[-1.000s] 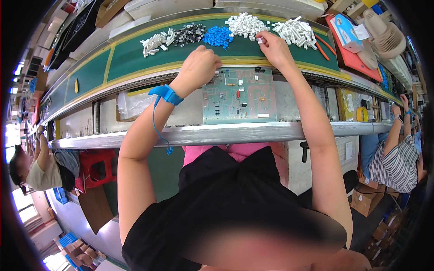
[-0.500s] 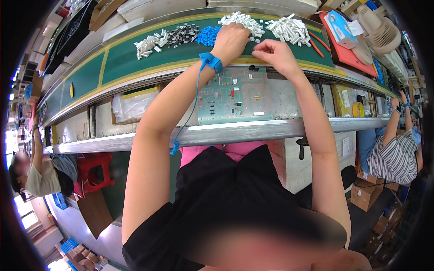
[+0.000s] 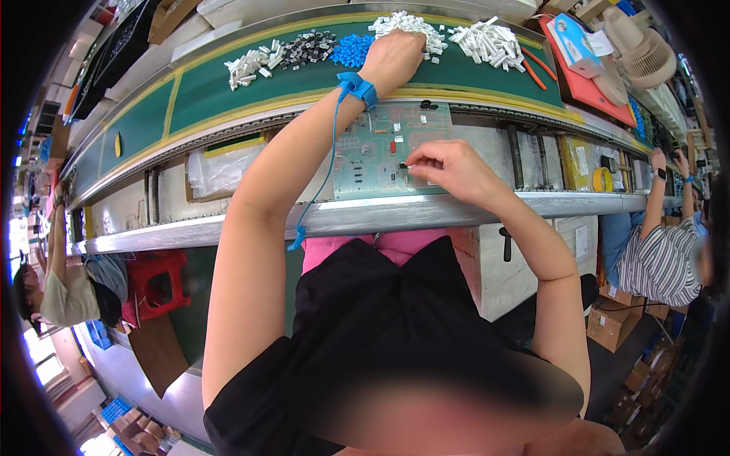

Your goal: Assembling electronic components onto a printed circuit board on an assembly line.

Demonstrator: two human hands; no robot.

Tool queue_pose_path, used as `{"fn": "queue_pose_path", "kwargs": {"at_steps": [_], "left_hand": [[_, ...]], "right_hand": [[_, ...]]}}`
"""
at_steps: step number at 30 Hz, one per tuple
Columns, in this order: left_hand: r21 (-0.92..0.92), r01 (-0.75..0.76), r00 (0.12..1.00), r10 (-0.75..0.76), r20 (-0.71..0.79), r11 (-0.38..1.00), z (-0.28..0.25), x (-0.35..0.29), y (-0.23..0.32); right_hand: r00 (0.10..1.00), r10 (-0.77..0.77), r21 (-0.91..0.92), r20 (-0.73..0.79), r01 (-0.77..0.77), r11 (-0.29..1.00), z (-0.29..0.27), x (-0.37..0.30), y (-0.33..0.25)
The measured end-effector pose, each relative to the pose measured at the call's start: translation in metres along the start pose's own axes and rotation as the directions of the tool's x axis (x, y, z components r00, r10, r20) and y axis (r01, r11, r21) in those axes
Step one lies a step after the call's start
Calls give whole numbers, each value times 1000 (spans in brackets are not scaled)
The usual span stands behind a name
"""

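Observation:
My right hand is over the lower right part of a green circuit board, thumb and fingers pinched together at its surface. Whatever they hold is too small to make out. Small black, red and white parts stand on the board. Farther off, my left hand reaches into a heap of small white connectors, fingers curled down and partly hidden by the hand itself. A blue wrist strap with a coiled cord circles my left wrist. Blue connectors lie just left of that hand.
More heaps line the green belt: black parts, white pieces and long white connectors. Orange-handled pliers lie at the right. A metal rail runs before me. Co-workers sit at both sides.
My right hand has come from beside the white heaps down toward me, onto the circuit board. My left hand stays at the white heap, shifted slightly right and nearer.

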State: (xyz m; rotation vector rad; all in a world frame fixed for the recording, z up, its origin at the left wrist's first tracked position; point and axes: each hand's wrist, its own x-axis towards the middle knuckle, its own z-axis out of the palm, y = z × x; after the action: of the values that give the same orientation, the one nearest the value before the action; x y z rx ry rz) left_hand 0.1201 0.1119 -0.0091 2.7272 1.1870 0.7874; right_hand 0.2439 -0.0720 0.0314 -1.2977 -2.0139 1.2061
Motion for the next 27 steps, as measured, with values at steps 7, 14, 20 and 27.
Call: {"fn": "queue_pose_path", "kwargs": {"at_steps": [7,14,20,27], "left_hand": [[-76,50,999,-49,8,996,-14,-3,0],[-115,2,999,-7,-40,993,-19,-7,-7],[-165,35,999,-40,-24,986,-14,-8,-15],[-222,80,995,-91,-41,972,-15,-7,-18]], "right_hand": [[997,-43,-325,66,63,944,12,-6,-5],[997,-48,-499,57,70,864,22,-5,-7],[995,6,-577,103,55,815,23,-4,-10],[996,15,-610,93,45,791,23,-3,-12]]}}
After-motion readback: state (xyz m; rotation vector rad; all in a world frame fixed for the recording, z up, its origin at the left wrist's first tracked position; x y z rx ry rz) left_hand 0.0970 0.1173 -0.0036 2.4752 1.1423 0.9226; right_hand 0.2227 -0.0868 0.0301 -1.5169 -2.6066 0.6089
